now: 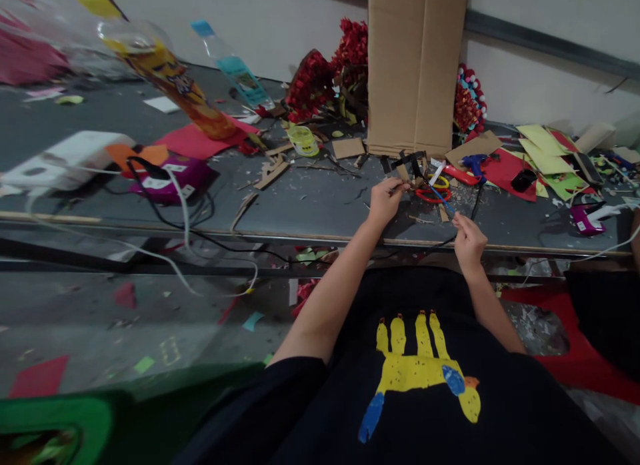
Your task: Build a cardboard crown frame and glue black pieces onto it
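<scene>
My left hand (386,203) is closed in a pinch above the table's front part. What lies between its fingertips is too small to make out. To its right, my right hand (470,239) pinches the lower end of a thin blue strand (442,198), which slants up and left toward the left fingers. Behind the strand lie a red loop (433,197) and a yellow loop (440,181), like scissor handles. Black strips (413,163) and a red-handled tool (461,176) are just beyond the hands. A blue glue gun (473,163) rests farther right.
A tall cardboard sheet (417,71) stands at the back, with red flower-like crafts (313,85) beside it. Bottles (185,91), a yellow tub (303,141), a purple box (175,179) and cables crowd the left. Coloured paper (547,151) and another person's arm (636,235) are at right.
</scene>
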Demonstrator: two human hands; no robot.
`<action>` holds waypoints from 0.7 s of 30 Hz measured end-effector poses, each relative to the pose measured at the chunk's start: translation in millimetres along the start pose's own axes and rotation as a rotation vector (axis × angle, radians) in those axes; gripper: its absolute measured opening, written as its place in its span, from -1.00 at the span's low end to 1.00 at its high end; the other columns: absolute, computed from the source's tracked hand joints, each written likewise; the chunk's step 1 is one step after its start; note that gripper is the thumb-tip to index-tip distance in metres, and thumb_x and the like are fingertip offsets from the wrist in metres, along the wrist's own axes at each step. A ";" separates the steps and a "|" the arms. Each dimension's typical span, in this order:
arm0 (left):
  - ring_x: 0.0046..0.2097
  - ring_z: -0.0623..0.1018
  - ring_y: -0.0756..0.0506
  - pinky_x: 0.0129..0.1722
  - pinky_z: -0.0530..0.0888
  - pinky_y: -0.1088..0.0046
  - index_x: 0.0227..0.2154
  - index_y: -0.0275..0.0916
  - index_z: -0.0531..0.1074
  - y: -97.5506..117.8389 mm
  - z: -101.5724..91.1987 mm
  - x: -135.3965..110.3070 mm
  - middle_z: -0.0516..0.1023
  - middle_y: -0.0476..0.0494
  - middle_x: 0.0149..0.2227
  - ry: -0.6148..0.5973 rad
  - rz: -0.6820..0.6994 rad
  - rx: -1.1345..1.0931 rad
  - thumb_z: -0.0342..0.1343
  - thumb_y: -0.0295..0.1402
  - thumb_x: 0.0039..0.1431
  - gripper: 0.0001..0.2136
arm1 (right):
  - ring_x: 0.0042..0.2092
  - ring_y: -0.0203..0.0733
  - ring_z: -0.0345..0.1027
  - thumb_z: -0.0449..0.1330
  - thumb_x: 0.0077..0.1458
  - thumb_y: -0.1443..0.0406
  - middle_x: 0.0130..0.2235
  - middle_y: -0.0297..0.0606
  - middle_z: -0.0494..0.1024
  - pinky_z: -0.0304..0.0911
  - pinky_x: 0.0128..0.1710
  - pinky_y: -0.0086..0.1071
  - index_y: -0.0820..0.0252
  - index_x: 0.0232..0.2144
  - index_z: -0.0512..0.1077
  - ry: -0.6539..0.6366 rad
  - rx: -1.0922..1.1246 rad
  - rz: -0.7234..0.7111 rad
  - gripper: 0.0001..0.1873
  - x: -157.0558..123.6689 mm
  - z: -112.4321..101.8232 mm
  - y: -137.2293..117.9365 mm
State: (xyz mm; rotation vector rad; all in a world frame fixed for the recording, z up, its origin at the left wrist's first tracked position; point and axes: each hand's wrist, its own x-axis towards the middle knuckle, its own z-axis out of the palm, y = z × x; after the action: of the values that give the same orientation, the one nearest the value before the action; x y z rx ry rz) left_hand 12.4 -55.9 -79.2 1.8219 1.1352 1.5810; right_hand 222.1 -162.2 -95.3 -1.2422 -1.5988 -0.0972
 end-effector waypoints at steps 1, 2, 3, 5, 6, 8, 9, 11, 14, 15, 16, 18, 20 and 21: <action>-0.38 0.45 -0.03 -0.39 0.34 0.48 -0.59 -0.24 0.37 0.5 -0.3 0.1 0.49 -0.09 -0.47 -0.002 -0.006 0.000 0.08 -0.34 0.09 -0.82 | -0.23 -0.29 0.51 -0.09 0.13 0.44 -0.21 -0.23 0.60 0.45 -0.15 -0.36 0.11 -0.10 0.49 -0.006 0.003 0.009 -0.57 1.4 1.1 -0.5; -0.38 0.45 -0.03 -0.37 0.34 0.48 -0.59 -0.25 0.37 0.9 -0.5 0.2 0.49 -0.08 -0.48 -0.002 -0.011 0.002 0.08 -0.35 0.09 -0.82 | -0.23 -0.29 0.51 -0.09 0.13 0.44 -0.21 -0.24 0.60 0.45 -0.14 -0.36 0.11 -0.10 0.49 -0.017 0.002 0.020 -0.57 2.3 2.4 -0.7; -0.38 0.44 -0.02 -0.36 0.35 0.49 -0.59 -0.25 0.37 1.1 -0.7 0.3 0.48 -0.08 -0.48 0.000 -0.017 0.002 0.09 -0.35 0.08 -0.82 | -0.23 -0.29 0.51 -0.09 0.13 0.44 -0.21 -0.24 0.60 0.45 -0.14 -0.35 0.10 -0.10 0.49 -0.032 0.002 0.031 -0.57 2.5 3.7 -0.8; -0.39 0.43 -0.01 -0.36 0.34 0.49 -0.60 -0.25 0.36 1.1 -1.1 0.7 0.45 -0.06 -0.50 0.002 -0.028 -0.004 0.09 -0.35 0.08 -0.82 | -0.24 -0.29 0.51 -0.09 0.12 0.45 -0.21 -0.23 0.60 0.46 -0.15 -0.35 0.11 -0.11 0.49 -0.055 0.005 0.039 -0.56 1.1 5.4 -0.4; -0.40 0.41 -0.01 -0.37 0.34 0.50 -0.60 -0.25 0.36 0.8 -1.1 0.9 0.44 -0.05 -0.51 0.005 -0.032 -0.011 0.09 -0.35 0.08 -0.82 | -0.24 -0.29 0.51 -0.10 0.11 0.45 -0.22 -0.23 0.60 0.46 -0.16 -0.36 0.11 -0.11 0.49 -0.059 0.005 0.039 -0.56 -0.1 5.5 -0.1; -0.43 0.38 0.01 -0.38 0.33 0.50 -0.60 -0.25 0.35 -0.1 -1.0 1.1 0.40 -0.03 -0.52 0.010 -0.042 -0.024 0.09 -0.33 0.08 -0.81 | -0.25 -0.31 0.51 -0.10 0.10 0.46 -0.23 -0.22 0.61 0.46 -0.18 -0.38 0.13 -0.13 0.50 -0.055 0.002 0.031 -0.55 -2.2 4.2 0.1; -0.44 0.36 0.02 -0.39 0.33 0.50 -0.60 -0.25 0.34 -0.7 -0.8 1.2 0.39 -0.02 -0.52 0.014 -0.047 -0.029 0.09 -0.32 0.08 -0.80 | -0.25 -0.31 0.51 -0.10 0.11 0.46 -0.23 -0.22 0.61 0.46 -0.18 -0.38 0.13 -0.13 0.50 -0.050 0.001 0.026 -0.56 -2.5 3.2 -0.1; -0.45 0.34 0.03 -0.40 0.32 0.51 -0.60 -0.25 0.33 -2.0 -0.4 1.2 0.36 0.00 -0.53 0.017 -0.058 -0.035 0.08 -0.30 0.08 -0.79 | -0.25 -0.32 0.51 -0.09 0.12 0.46 -0.23 -0.22 0.61 0.46 -0.18 -0.39 0.14 -0.13 0.50 -0.029 0.006 0.013 -0.58 -1.6 1.3 -0.7; -0.46 0.32 0.03 -0.41 0.32 0.52 -0.58 -0.25 0.34 -4.4 0.0 1.0 0.34 0.00 -0.54 0.018 -0.066 -0.031 0.07 -0.25 0.08 -0.78 | -0.25 -0.32 0.51 -0.07 0.13 0.45 -0.23 -0.23 0.61 0.46 -0.17 -0.39 0.14 -0.12 0.49 -0.002 0.010 -0.012 -0.59 1.8 1.7 -1.4; -0.46 0.32 0.03 -0.41 0.31 0.52 -0.58 -0.25 0.34 -5.3 0.0 0.9 0.34 0.00 -0.54 0.018 -0.065 -0.030 0.07 -0.23 0.08 -0.77 | -0.24 -0.32 0.51 -0.08 0.14 0.45 -0.22 -0.23 0.61 0.45 -0.17 -0.39 0.13 -0.12 0.49 -0.005 0.006 -0.016 -0.59 2.5 2.7 -1.3; -0.46 0.32 0.03 -0.42 0.32 0.52 -0.57 -0.25 0.34 -6.2 0.0 0.8 0.33 0.00 -0.54 0.019 -0.063 -0.030 0.07 -0.22 0.08 -0.77 | -0.24 -0.31 0.51 -0.09 0.14 0.46 -0.22 -0.24 0.61 0.45 -0.16 -0.38 0.12 -0.12 0.49 -0.018 0.002 -0.015 -0.58 2.6 3.9 -1.0; -0.46 0.32 0.03 -0.42 0.32 0.52 -0.58 -0.25 0.35 -8.1 -0.2 0.7 0.33 0.01 -0.55 0.022 -0.066 -0.039 0.08 -0.20 0.07 -0.75 | -0.23 -0.31 0.51 -0.10 0.13 0.46 -0.21 -0.24 0.60 0.45 -0.15 -0.36 0.11 -0.11 0.49 -0.053 -0.003 -0.004 -0.56 1.1 5.8 -0.3; -0.46 0.33 0.02 -0.42 0.33 0.52 -0.57 -0.25 0.36 -9.5 -0.2 0.7 0.34 0.00 -0.54 0.030 -0.080 -0.051 0.07 -0.18 0.07 -0.75 | -0.23 -0.30 0.51 -0.10 0.12 0.47 -0.22 -0.24 0.60 0.45 -0.15 -0.36 0.11 -0.11 0.49 -0.076 -0.002 0.007 -0.55 -2.1 5.9 0.1; -0.45 0.33 0.02 -0.42 0.33 0.51 -0.56 -0.25 0.37 -10.0 -0.1 0.8 0.35 -0.01 -0.54 0.035 -0.088 -0.056 0.07 -0.17 0.07 -0.75 | -0.24 -0.30 0.51 -0.09 0.12 0.47 -0.22 -0.24 0.60 0.45 -0.16 -0.36 0.11 -0.11 0.49 -0.077 -0.004 0.009 -0.55 -3.8 5.2 0.0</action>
State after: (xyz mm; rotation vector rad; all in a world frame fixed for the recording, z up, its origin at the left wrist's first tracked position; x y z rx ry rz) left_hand 9.6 -49.8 -86.5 1.6912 1.1589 1.5835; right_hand 218.3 -161.5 -100.4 -1.2691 -1.6595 -0.0474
